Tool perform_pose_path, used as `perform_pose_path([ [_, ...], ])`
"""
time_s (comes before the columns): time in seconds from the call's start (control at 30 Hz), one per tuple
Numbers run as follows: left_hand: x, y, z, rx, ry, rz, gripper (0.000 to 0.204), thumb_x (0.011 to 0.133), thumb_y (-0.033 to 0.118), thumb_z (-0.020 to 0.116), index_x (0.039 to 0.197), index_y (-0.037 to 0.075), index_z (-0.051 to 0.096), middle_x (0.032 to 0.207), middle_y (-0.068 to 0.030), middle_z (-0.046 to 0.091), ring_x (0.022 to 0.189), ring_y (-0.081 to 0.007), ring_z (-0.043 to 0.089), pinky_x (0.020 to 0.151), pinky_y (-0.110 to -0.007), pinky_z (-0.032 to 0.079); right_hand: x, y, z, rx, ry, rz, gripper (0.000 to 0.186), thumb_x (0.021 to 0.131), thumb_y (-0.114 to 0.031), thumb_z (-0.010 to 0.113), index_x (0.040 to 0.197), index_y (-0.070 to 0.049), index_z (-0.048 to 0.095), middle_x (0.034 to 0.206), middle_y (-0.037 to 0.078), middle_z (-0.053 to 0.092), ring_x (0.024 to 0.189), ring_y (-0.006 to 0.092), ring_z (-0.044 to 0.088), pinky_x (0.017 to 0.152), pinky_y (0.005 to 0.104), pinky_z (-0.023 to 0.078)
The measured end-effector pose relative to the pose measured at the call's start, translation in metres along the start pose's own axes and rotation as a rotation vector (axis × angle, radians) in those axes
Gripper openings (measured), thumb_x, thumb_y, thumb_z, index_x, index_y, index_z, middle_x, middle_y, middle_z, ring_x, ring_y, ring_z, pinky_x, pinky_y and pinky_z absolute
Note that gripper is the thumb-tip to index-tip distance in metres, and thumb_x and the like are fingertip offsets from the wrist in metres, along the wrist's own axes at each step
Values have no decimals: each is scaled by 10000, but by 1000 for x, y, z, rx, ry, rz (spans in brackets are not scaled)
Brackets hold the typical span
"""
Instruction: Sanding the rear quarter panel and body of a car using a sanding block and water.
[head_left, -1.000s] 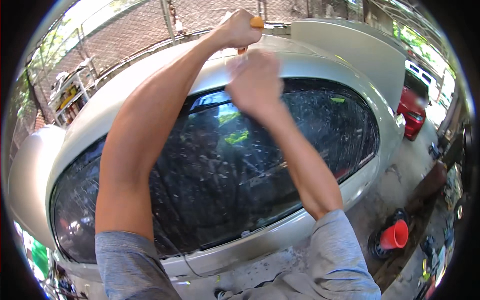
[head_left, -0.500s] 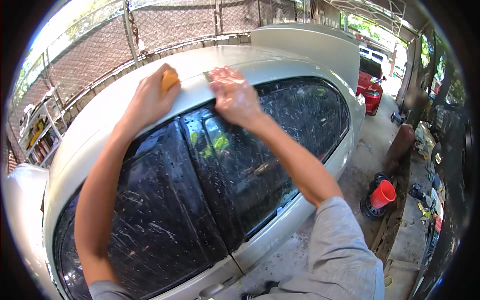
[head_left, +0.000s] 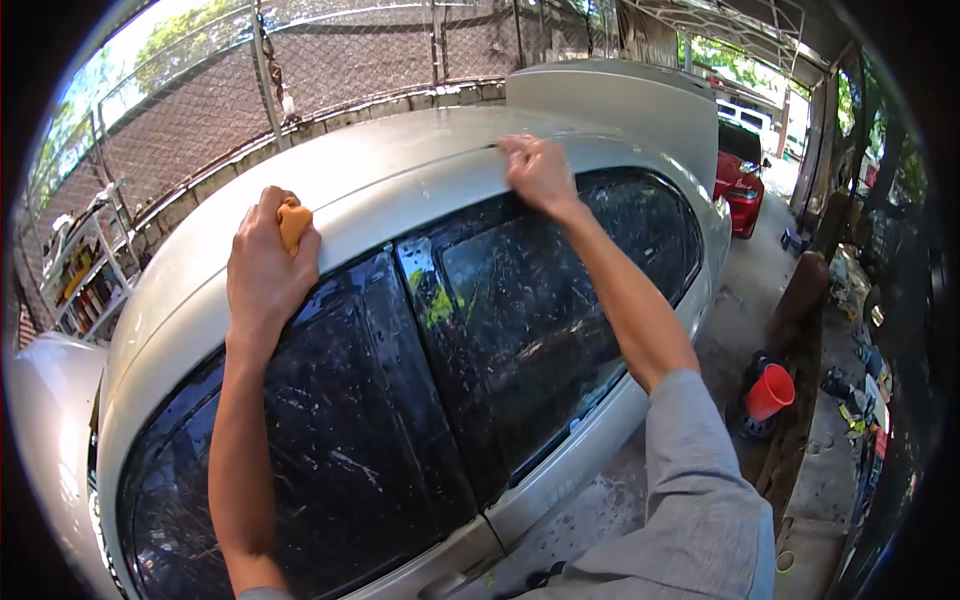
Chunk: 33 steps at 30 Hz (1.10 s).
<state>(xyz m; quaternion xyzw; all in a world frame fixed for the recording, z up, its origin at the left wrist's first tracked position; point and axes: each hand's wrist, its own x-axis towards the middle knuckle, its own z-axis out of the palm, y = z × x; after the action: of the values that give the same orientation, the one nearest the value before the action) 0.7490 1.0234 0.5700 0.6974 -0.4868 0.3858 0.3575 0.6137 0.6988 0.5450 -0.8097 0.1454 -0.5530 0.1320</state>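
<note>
On silver car roof (head_left: 400, 170), orange sponge (head_left: 292, 225) inside left hand (head_left: 268, 265) grip

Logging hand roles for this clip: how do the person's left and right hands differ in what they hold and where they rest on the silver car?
The left hand closes its grip on an orange sponge; the right hand holds nothing. The left hand sits low on the silver car's roof edge above the rear window; the right hand lies farther up, fingers flat at the roofline. Both touch the car.
</note>
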Motion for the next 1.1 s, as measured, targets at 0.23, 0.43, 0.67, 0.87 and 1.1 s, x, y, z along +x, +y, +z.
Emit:
perform_pose_path([
  [0.23, 3, 11, -5, 27, -58, -82, 277, 841, 225, 726, 940, 20, 568, 811, -201, 653, 760, -376, 659, 704, -433, 506, 22, 65, -35, -151, -118, 149, 266, 921, -182, 481, 922, -41, 707, 1032, 171, 708, 968, 358, 670, 913, 422, 522],
  [0.43, 55, 10, 42, -1, -45, 73, 179, 779, 143, 691, 818, -3, 596, 718, -185, 663, 686, -333, 677, 657, -417, 518, 11, 48, -7, -142, 67, -78, 329, 957, -269, 500, 1028, -41, 727, 1075, 198, 690, 1044, 361, 660, 905, 431, 521],
  [0.67, 157, 86, 151, -257, -441, 39, 345, 715, 279, 648, 861, -29, 706, 786, -259, 699, 778, -364, 712, 741, -438, 567, 0, -7, -2, -26, 1, -37, 186, 852, -127, 521, 875, -17, 670, 938, 222, 681, 982, 383, 649, 900, 491, 498],
  [0.87, 159, 82, 175, -225, -142, 171, 303, 735, 247, 651, 882, -15, 693, 804, -225, 700, 785, -374, 697, 738, -444, 543, 6, 1, -5, -36, -97, 95, 273, 946, -215, 456, 990, -85, 692, 1046, 213, 664, 980, 396, 630, 894, 469, 499],
  [1.1, 75, 57, 103, -336, -296, 311, 207, 747, 15, 623, 948, 26, 573, 890, -184, 628, 852, -349, 637, 770, -377, 491, 20, 115, -50, -165, 88, 119, 273, 907, -188, 485, 995, -51, 704, 1065, 218, 681, 1052, 358, 638, 959, 436, 482],
])
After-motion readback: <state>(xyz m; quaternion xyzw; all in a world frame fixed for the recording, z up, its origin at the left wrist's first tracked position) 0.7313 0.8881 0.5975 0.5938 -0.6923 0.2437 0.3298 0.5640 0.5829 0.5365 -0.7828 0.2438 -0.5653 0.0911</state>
